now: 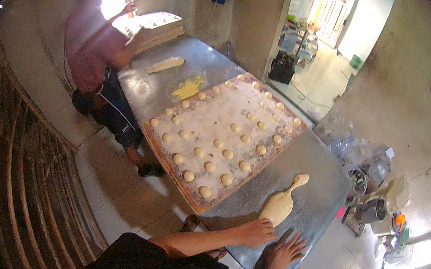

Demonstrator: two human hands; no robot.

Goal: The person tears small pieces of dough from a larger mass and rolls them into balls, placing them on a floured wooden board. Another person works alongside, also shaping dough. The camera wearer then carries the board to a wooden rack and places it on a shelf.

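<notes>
A long piece of pale dough (278, 205) lies on the metal table at my end, its far end narrowed into a neck with a knob. My left hand (254, 234) is on the dough's near end, fingers curled onto it. Just right of it, my right hand (289, 248) has its fingers spread over the bare metal surface (311, 189), holding nothing. Beyond the dough, a floury wooden board (253, 91) carries several small round dough balls (205, 191) in rows.
A co-worker (91, 49) stands at the far left beside stacked boards (160, 39). Yellow dough (188, 88) and a pale strip (165, 65) lie on the table. Pots and containers (373, 205) crowd the right wall. Slatted racks (14, 153) line the left; a doorway (316, 61) opens behind.
</notes>
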